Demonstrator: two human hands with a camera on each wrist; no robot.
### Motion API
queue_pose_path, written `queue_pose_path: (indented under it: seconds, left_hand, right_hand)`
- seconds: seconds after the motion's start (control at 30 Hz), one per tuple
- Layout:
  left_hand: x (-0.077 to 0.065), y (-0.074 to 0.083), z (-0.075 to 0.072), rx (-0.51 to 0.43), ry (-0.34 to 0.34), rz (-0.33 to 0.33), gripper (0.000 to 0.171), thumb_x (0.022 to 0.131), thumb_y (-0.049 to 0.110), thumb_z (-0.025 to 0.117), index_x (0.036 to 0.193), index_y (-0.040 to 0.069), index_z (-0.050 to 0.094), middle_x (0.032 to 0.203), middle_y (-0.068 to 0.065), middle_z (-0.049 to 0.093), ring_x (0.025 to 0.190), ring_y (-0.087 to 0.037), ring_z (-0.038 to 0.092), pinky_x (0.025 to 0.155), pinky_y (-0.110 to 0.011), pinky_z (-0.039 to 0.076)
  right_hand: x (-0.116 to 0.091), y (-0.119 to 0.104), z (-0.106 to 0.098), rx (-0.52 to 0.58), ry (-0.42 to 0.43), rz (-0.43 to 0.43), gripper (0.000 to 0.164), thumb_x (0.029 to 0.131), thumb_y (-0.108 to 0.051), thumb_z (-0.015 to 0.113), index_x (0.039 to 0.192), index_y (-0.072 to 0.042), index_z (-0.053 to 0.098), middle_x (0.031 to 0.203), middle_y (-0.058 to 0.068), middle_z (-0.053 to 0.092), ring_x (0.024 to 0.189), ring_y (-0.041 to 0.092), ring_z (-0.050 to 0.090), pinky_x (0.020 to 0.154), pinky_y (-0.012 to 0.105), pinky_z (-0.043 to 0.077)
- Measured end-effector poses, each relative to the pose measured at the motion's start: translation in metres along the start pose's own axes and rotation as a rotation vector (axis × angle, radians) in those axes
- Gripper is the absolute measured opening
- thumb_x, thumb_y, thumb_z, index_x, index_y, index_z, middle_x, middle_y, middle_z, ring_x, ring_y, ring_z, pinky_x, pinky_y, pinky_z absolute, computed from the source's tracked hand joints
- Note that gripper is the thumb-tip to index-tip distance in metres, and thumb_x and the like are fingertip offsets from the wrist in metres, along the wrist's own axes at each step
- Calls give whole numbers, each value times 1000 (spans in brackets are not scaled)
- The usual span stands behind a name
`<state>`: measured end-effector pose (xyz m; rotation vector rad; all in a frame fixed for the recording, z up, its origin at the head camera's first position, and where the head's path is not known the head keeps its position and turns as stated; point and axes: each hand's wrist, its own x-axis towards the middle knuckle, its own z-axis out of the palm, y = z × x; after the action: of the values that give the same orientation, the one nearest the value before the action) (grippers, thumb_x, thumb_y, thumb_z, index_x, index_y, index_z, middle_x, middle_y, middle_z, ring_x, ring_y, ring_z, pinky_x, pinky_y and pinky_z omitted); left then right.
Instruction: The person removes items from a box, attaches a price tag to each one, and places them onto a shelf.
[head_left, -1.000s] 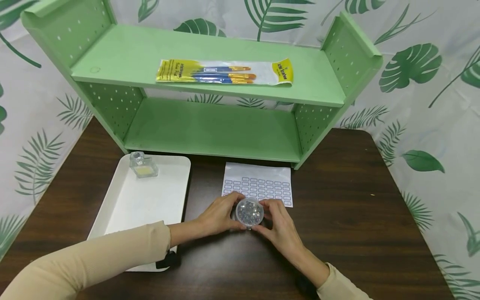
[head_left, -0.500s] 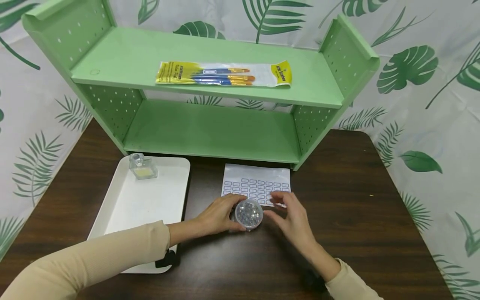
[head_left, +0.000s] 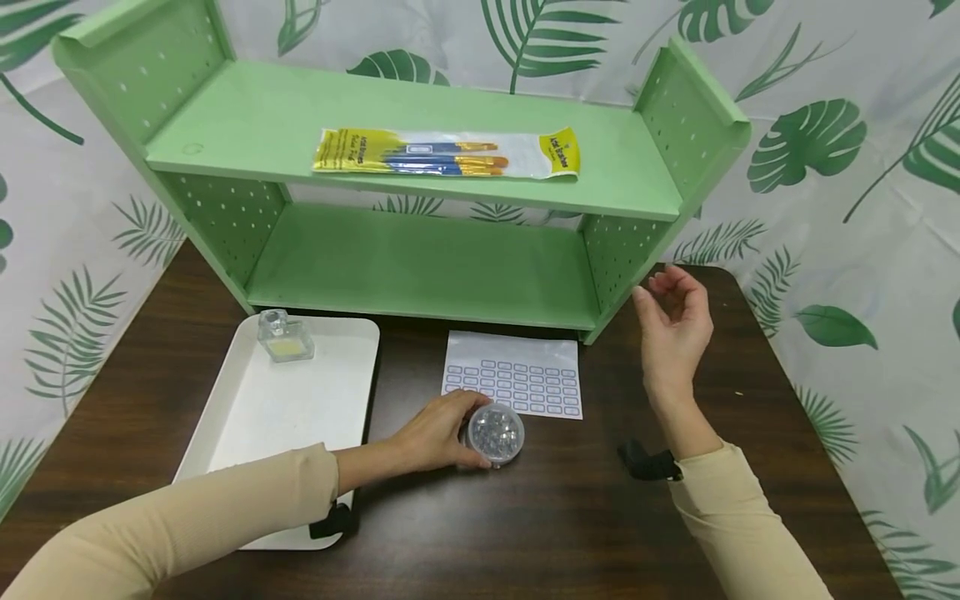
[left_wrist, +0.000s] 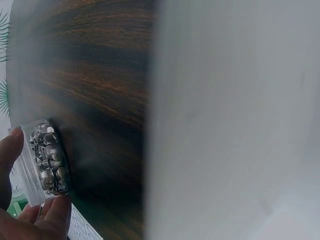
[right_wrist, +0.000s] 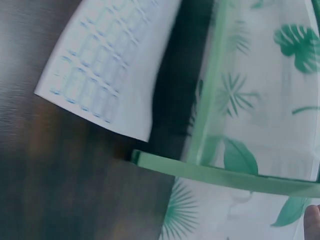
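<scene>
A clear round container [head_left: 497, 433], filled with shiny silvery pieces, stood upright on the dark table [head_left: 450, 533], close to the printed sheet [head_left: 517, 375]. The left hand [head_left: 441, 433] gripped its side between thumb and fingers; the right hand [head_left: 677, 335] was raised, fingers loosely bent, near the green shelf [head_left: 420, 258].

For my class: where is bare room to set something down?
Free: the table right of the right sleeve, the tray between the glass bottle and left sleeve, and the lower shelf between its side panels. Crowded: around the jar, gripped by the left hand, the printed sheet close behind.
</scene>
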<state>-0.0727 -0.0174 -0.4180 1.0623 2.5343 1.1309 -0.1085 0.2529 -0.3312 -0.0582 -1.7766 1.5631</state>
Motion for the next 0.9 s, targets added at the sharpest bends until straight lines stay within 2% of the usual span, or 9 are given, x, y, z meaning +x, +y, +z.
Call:
queue_pose_path:
  seconds: [0.17, 0.27, 0.43, 0.7, 0.9]
  left_hand:
    - [-1, 0, 1, -1, -9, -12, 71, 61, 28, 87, 117, -2, 55, 111, -11, 63, 101, -23, 59, 91, -39, 49]
    - [-1, 0, 1, -24, -12, -18, 70, 60, 27, 88, 116, -1, 56, 108, -9, 63, 96, -22, 60, 87, -36, 50]
    - [-1, 1, 0, -74, -20, -26, 68, 60, 24, 88, 115, -1, 56, 105, -10, 66, 92, -21, 63, 83, -33, 51]
    - [0, 4, -3, -142, -40, -64, 69, 61, 22, 88, 117, -2, 55, 108, -11, 65, 96, -22, 63, 86, -33, 51]
    - [-1, 6, -9, -199, -41, -99, 71, 61, 23, 88, 119, -1, 54, 110, -9, 64, 98, -20, 63, 87, -33, 51]
  right_hand:
    - [14, 2, 8, -5, 4, 15, 36, 82, 2, 68, 116, 6, 59, 104, 4, 62, 99, 16, 59, 84, 21, 50]
    - [18, 4, 11, -7, 9, 14, 33, 82, 1, 69, 114, 5, 62, 105, 12, 65, 96, 15, 61, 82, 20, 50]
    - [20, 6, 12, -73, 17, -4, 31, 83, -2, 68, 113, 3, 65, 107, 21, 65, 91, 10, 63, 77, 18, 50]
    - [23, 9, 10, -177, 50, -9, 24, 85, -6, 68, 108, 0, 69, 98, 14, 69, 78, 3, 60, 68, 15, 48]
    - [25, 10, 10, -206, 52, -17, 23, 86, -7, 67, 107, 1, 69, 98, 13, 69, 79, 2, 61, 69, 14, 48]
